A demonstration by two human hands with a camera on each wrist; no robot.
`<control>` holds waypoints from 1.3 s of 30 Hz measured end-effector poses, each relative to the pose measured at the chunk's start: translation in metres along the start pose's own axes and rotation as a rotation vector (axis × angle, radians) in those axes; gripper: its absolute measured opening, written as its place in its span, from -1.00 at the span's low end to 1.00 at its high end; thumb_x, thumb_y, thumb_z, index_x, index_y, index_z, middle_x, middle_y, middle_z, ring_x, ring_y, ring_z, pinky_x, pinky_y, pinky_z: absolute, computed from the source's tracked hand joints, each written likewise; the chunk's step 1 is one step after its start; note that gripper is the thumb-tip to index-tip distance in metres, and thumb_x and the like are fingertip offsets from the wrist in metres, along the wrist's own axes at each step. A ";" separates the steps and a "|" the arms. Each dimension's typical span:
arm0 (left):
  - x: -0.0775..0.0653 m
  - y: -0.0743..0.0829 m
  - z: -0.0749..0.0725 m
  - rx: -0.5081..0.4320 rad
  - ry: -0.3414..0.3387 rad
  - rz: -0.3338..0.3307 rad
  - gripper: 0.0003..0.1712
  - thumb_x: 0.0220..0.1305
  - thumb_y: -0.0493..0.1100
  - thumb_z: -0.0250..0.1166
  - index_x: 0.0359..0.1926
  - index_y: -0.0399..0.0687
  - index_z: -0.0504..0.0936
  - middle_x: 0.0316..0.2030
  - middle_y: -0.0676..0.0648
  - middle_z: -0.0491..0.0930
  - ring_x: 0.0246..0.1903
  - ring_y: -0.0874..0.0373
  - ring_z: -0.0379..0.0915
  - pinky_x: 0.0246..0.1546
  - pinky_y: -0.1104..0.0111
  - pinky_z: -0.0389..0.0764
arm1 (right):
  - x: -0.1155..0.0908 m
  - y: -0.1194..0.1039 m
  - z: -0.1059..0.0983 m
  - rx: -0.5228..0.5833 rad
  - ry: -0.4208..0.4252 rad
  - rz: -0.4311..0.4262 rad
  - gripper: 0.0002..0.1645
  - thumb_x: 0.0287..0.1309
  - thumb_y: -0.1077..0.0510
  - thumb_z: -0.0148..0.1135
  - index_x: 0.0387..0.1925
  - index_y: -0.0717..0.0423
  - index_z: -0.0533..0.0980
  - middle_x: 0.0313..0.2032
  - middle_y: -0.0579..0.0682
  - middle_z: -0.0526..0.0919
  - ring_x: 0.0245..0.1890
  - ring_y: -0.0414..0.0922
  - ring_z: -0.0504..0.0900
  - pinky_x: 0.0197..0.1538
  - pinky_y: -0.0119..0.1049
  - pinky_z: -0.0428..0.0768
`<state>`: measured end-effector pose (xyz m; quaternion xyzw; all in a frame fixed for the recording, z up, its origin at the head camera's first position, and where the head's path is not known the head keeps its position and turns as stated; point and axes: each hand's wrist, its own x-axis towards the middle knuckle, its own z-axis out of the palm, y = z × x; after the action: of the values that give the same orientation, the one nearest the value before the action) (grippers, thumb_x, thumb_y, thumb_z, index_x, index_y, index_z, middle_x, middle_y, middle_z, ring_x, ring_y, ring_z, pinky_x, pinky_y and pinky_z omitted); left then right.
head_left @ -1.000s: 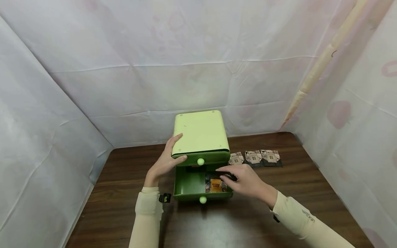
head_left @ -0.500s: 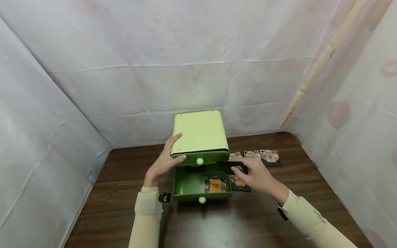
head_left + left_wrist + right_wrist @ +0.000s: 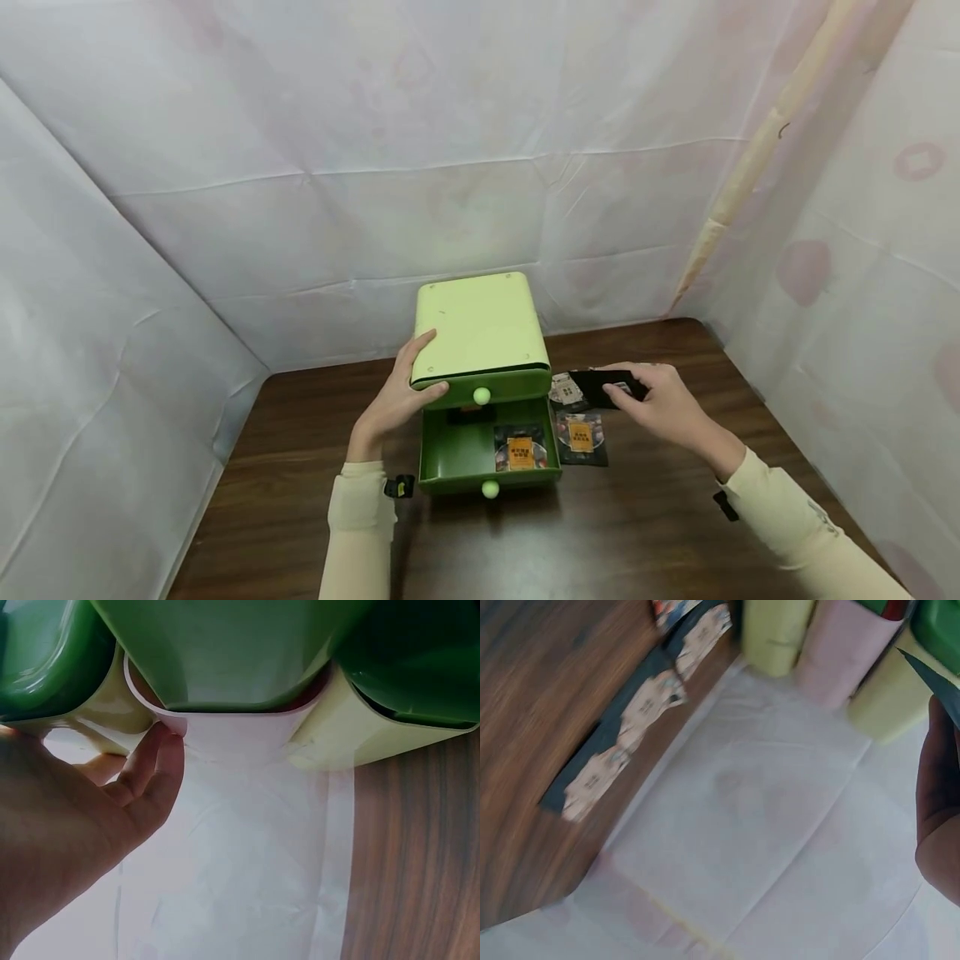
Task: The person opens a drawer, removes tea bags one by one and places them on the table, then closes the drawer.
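Observation:
A light green two-drawer cabinet [image 3: 480, 325] stands on the table. My left hand [image 3: 393, 400] grips its left front corner, thumb at the front and fingers along the side and top edge. Below, the green lower drawer [image 3: 457, 454] is pulled out; a black packet with an orange label [image 3: 521, 450] lies inside, another partly hidden at its back. My right hand [image 3: 671, 408] pinches a black packet [image 3: 600, 388], back side up, above the table right of the cabinet. Beside the drawer lies another orange-labelled packet [image 3: 581, 437].
A row of packets with pale labels lies behind my right hand; one pale-labelled packet [image 3: 567, 390] shows by the cabinet, others [image 3: 322, 742] do not show. A pale printed cloth [image 3: 420, 217] hangs behind the wooden table [image 3: 300, 467].
My right hand has lifted from over the drawer and moved right with the black packet. My left hand stays on the cabinet. The head view has shifted slightly.

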<state>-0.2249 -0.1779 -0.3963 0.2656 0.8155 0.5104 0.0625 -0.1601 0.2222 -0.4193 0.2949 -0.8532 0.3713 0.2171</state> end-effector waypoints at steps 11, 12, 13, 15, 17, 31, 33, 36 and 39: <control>0.005 -0.013 0.000 0.021 0.004 -0.003 -0.05 0.29 -0.09 0.30 0.54 0.11 -0.05 0.49 -0.10 -0.23 0.46 -0.07 -0.40 0.25 -0.29 -0.07 | -0.026 0.038 -0.002 -0.180 -0.107 0.189 -0.83 0.22 0.23 0.31 -0.14 0.09 0.65 -0.52 -0.06 0.60 -0.85 -0.44 0.00 -0.71 -0.39 0.23; 0.007 -0.018 0.001 0.025 0.006 -0.002 -0.05 0.29 -0.09 0.31 0.54 0.16 -0.05 0.49 -0.08 -0.24 0.46 -0.06 -0.41 0.25 -0.29 -0.07 | -0.028 0.041 -0.002 -0.199 -0.123 0.204 -0.83 0.23 0.21 0.30 -0.13 0.09 0.65 -0.53 -0.06 0.60 -0.86 -0.43 0.02 -0.72 -0.39 0.22; 0.008 -0.023 0.001 0.030 0.009 0.000 -0.05 0.29 -0.08 0.31 0.54 0.21 -0.06 0.49 -0.06 -0.24 0.46 -0.04 -0.41 0.25 -0.29 -0.07 | -0.030 0.043 -0.001 -0.211 -0.135 0.215 -0.81 0.23 0.21 0.31 -0.12 0.10 0.65 -0.45 -0.02 0.64 -0.84 -0.43 0.07 -0.71 -0.39 0.24; 0.011 -0.034 0.002 0.041 0.015 0.004 -0.04 0.28 -0.06 0.32 0.53 0.33 -0.06 0.49 0.01 -0.24 0.47 0.01 -0.41 0.25 -0.28 -0.07 | -0.034 0.048 0.000 -0.235 -0.164 0.239 -0.69 0.23 0.19 0.31 0.02 0.09 0.63 -0.27 0.02 0.70 -0.85 -0.40 0.11 -0.74 -0.39 0.24; 0.011 -0.037 0.002 0.044 0.018 0.008 -0.05 0.27 -0.01 0.33 0.51 0.41 -0.06 0.49 0.05 -0.23 0.47 0.04 -0.40 0.25 -0.27 -0.06 | -0.038 0.054 0.001 -0.253 -0.194 0.261 -0.66 0.23 0.18 0.31 0.04 0.10 0.62 -0.18 0.06 0.70 -0.85 -0.38 0.16 -0.74 -0.38 0.26; 0.009 -0.039 0.003 0.038 0.030 -0.003 -0.05 0.23 0.14 0.34 0.49 0.52 -0.04 0.48 0.09 -0.24 0.47 0.05 -0.41 0.26 -0.27 -0.07 | -0.059 0.075 0.025 -0.433 -0.348 0.160 -0.57 0.09 0.23 0.41 0.05 0.02 0.65 -0.24 0.01 0.72 -0.74 -0.36 0.28 -0.66 -0.39 0.22; 0.009 -0.039 0.003 0.039 0.030 -0.003 -0.05 0.23 0.14 0.34 0.49 0.51 -0.04 0.48 0.08 -0.24 0.47 0.04 -0.41 0.25 -0.27 -0.06 | -0.062 0.075 0.028 -0.458 -0.356 0.133 -0.56 0.07 0.22 0.43 0.04 0.01 0.66 -0.18 0.02 0.72 -0.66 -0.32 0.43 -0.63 -0.38 0.28; 0.009 -0.039 0.003 0.043 0.032 -0.003 -0.04 0.23 0.14 0.34 0.50 0.51 -0.04 0.49 0.07 -0.25 0.47 0.04 -0.41 0.25 -0.27 -0.05 | -0.066 0.078 0.032 -0.481 -0.353 0.107 -0.55 0.04 0.21 0.45 0.03 -0.01 0.67 -0.19 0.00 0.72 -0.58 -0.27 0.52 -0.61 -0.37 0.31; 0.009 -0.040 0.003 0.045 0.033 -0.002 -0.04 0.23 0.14 0.34 0.50 0.51 -0.05 0.48 0.08 -0.25 0.47 0.04 -0.40 0.25 -0.27 -0.05 | -0.069 0.081 0.035 -0.490 -0.356 0.108 -0.52 0.02 0.23 0.45 0.05 -0.05 0.66 -0.22 -0.02 0.72 -0.65 -0.30 0.42 -0.62 -0.36 0.28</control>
<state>-0.2460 -0.1842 -0.4307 0.2577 0.8280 0.4962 0.0435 -0.1687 0.2638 -0.5225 0.2484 -0.9564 0.1081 0.1090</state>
